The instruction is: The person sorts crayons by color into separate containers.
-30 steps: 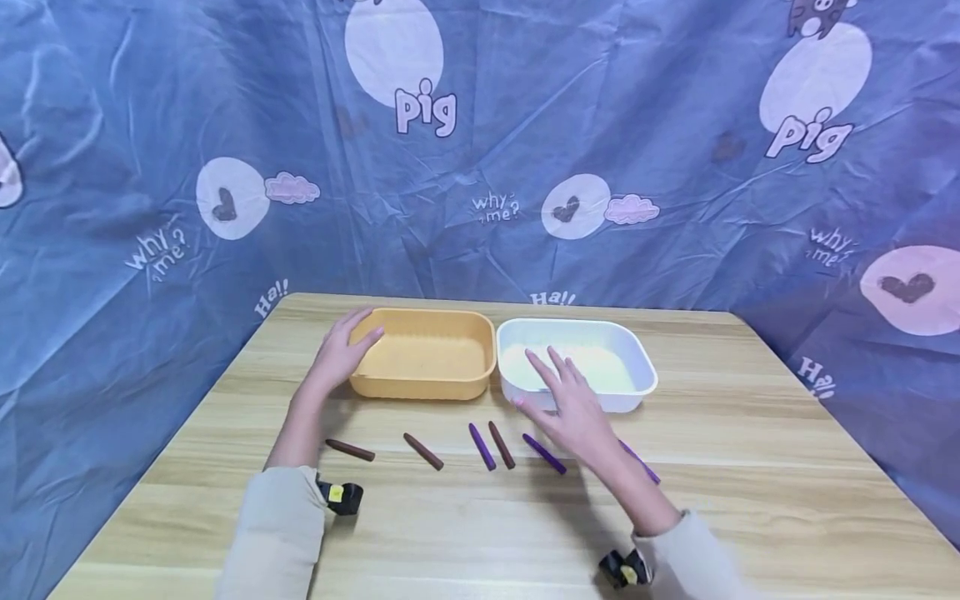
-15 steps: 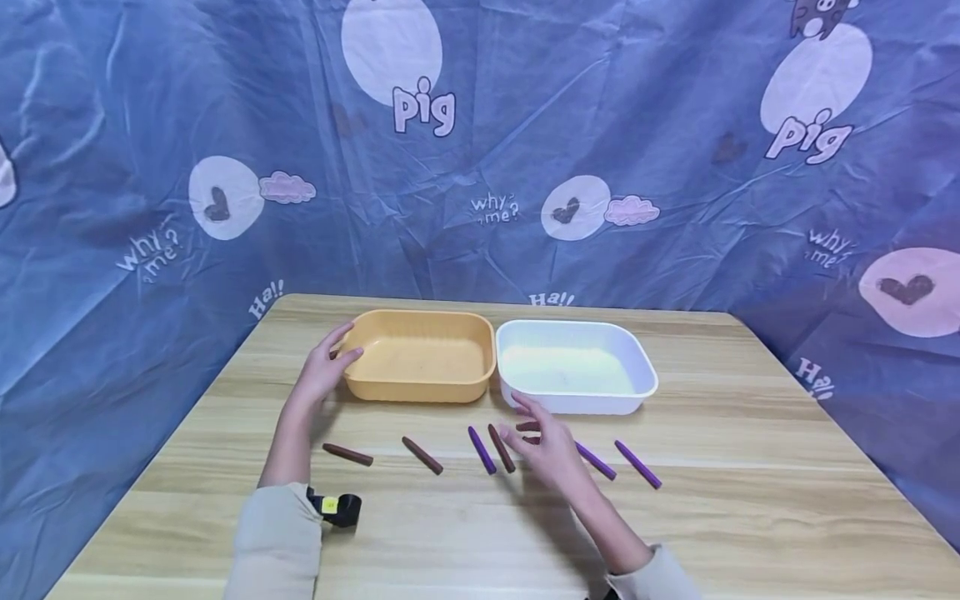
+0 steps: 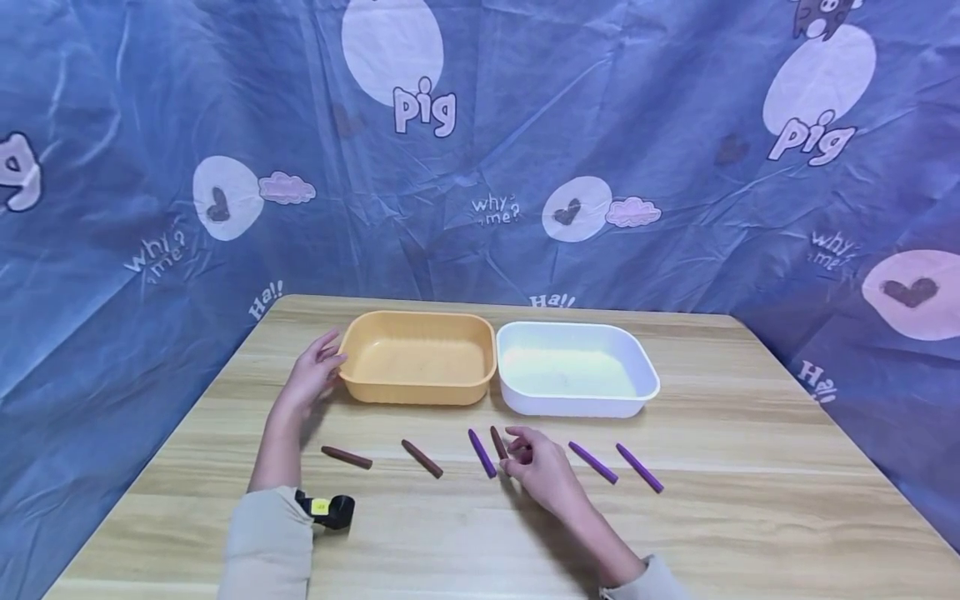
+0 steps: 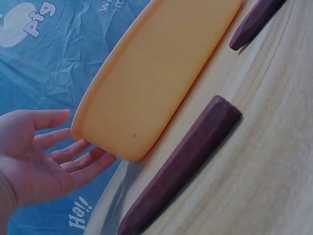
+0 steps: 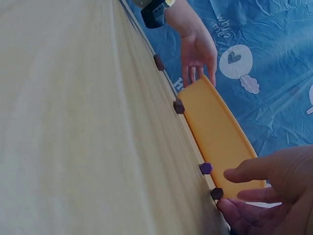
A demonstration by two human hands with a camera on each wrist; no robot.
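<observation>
Now R hand (image 3: 546, 473) dropped to brown crayon (image 3: 498, 442), fingers apart, contact unclear; L hand (image 3: 308, 375) loose by orange tray (image 3: 417, 393).

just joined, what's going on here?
A person's right hand is at a brown, tapered crayon-like stick on the wood-grain table; no firm grip shows. Their open left hand is by the left end of an orange rectangular plastic box, which stands beside a white plastic box. More brown sticks and purple sticks lie in front.
</observation>
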